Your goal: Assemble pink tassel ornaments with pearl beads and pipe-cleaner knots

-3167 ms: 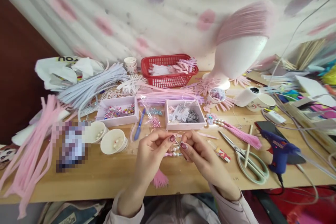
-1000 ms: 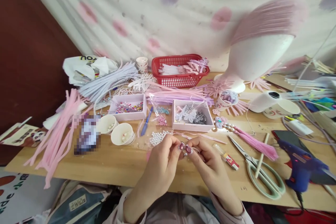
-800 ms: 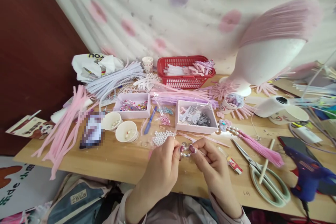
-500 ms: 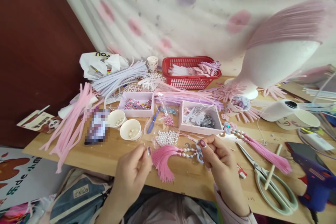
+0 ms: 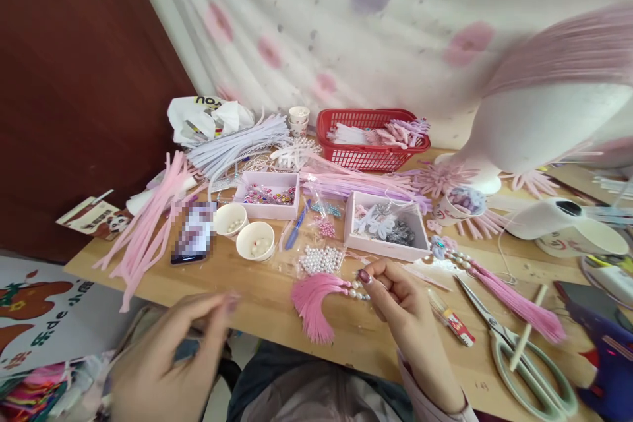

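My right hand [image 5: 398, 303] is closed on the beaded end of a pink tassel [image 5: 314, 303] that lies on the wooden table [image 5: 257, 297]; a few pearls show between the tassel and my fingers. My left hand [image 5: 173, 356] is off the table's front edge at the lower left, blurred by motion, fingers loosely curled with nothing visible in them. A pile of loose pearls [image 5: 321, 258] lies just behind the tassel. A second pink tassel with a beaded charm [image 5: 499, 287] lies to the right.
Two pink trays [image 5: 270, 188] [image 5: 386, 227] of trinkets, two paper cups [image 5: 254, 241], a phone [image 5: 194, 232], pink pipe cleaners [image 5: 148, 224], a red basket [image 5: 373, 137], a white foam head [image 5: 539, 125], scissors [image 5: 524, 356] and a blue glue gun [image 5: 610, 356] crowd the table.
My left hand let go of the tassel and swung down and left, off the table edge. My right hand keeps the beaded end. The view has panned left.
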Demonstrator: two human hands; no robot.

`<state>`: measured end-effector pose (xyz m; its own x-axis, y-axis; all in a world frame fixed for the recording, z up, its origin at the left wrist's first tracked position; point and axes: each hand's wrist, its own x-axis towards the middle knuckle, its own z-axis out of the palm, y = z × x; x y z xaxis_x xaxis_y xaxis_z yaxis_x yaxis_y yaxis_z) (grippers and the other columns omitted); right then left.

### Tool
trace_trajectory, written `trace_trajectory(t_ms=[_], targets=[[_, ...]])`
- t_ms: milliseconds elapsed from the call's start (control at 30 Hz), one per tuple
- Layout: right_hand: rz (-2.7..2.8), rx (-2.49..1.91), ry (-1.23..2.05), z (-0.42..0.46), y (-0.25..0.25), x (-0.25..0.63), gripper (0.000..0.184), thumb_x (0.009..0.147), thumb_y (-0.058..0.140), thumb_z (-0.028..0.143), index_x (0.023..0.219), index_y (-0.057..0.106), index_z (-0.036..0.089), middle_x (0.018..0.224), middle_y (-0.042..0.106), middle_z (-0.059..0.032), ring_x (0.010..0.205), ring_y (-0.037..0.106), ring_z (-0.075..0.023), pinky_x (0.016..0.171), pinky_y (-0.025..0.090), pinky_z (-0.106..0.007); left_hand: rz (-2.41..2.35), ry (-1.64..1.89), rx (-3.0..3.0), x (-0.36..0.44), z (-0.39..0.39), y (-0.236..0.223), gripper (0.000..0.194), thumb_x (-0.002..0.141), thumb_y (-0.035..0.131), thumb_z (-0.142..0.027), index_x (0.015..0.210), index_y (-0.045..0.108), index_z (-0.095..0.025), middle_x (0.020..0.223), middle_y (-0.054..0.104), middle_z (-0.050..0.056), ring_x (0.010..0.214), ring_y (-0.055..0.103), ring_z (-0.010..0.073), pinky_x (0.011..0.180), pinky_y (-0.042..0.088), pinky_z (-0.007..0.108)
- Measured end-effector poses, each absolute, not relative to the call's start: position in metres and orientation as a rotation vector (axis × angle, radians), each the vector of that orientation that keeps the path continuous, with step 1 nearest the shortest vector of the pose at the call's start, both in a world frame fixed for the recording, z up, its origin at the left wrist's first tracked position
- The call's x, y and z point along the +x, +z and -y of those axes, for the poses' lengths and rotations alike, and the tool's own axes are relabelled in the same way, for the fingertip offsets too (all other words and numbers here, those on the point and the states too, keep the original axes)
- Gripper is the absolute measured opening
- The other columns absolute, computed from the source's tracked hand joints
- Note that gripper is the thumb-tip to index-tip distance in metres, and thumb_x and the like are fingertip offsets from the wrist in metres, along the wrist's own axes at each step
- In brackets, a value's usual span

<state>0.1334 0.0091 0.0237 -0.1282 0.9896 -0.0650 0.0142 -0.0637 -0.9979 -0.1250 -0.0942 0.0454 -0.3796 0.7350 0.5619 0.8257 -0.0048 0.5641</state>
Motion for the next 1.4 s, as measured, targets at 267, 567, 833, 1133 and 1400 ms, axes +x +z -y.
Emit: trace_trajectory(t_ms=[267, 567, 833, 1133, 1400], targets=[[1.306, -1.166, 1.458, 0.004, 0.027, 0.134, 0.046, 0.085, 0.071, 0.064, 0.076, 0.065, 0.020, 0.056, 0.040, 0.0066, 0.048, 0.026, -0.0079, 0.044, 0.019, -0.023, 1.648, -1.842, -2.389, -0.049, 0.036, 0.048, 0.025, 0.090, 0.060, 0.000, 0.095, 0.074, -0.020, 0.095, 0.083, 0.002, 0.087, 0.079, 0.0127, 0.086, 0.060, 0.016], [1.291, -1.008, 1.533, 0.007, 0.031, 0.126, 0.035, 0.090, 0.071, 0.054, 0.079, 0.067, 0.021, 0.057, 0.041, 0.0068, 0.048, 0.027, -0.0086, 0.043, 0.021, -0.022, 1.908, -2.085, -2.392, -0.031, 0.032, 0.039, 0.009, 0.092, 0.070, -0.014, 0.095, 0.073, -0.022, 0.090, 0.081, 0.002, 0.082, 0.077, 0.0136, 0.076, 0.060, 0.019], [1.307, -1.072, 1.634, 0.006, 0.019, 0.127, 0.035, 0.093, 0.068, 0.054, 0.090, 0.065, 0.020, 0.062, 0.046, 0.0056, 0.053, 0.031, -0.0090, 0.049, 0.028, -0.022, 1.975, -1.720, -2.483, -0.034, 0.028, 0.029, 0.017, 0.101, 0.048, -0.014, 0.089, 0.056, -0.023, 0.080, 0.069, 0.000, 0.069, 0.069, 0.0136, 0.065, 0.053, 0.023], [1.407, -1.096, 1.427, -0.001, 0.012, 0.124, 0.026, 0.092, 0.070, 0.046, 0.082, 0.072, 0.023, 0.065, 0.062, -0.0007, 0.053, 0.048, -0.0126, 0.048, 0.039, -0.022, 1.837, -1.398, -2.544, -0.038, 0.012, 0.036, 0.022, 0.099, 0.043, -0.012, 0.081, 0.049, -0.024, 0.067, 0.061, -0.001, 0.057, 0.062, 0.0144, 0.055, 0.044, 0.024], [1.636, -1.167, 1.316, -0.009, 0.028, 0.142, 0.031, 0.095, 0.065, 0.048, 0.079, 0.073, 0.023, 0.068, 0.063, -0.0030, 0.059, 0.053, -0.0168, 0.055, 0.042, -0.027, 1.781, -1.186, -2.615, -0.085, -0.010, 0.067, 0.041, 0.104, 0.048, -0.026, 0.065, 0.057, -0.022, 0.056, 0.062, -0.002, 0.051, 0.058, 0.0131, 0.050, 0.040, 0.025]])
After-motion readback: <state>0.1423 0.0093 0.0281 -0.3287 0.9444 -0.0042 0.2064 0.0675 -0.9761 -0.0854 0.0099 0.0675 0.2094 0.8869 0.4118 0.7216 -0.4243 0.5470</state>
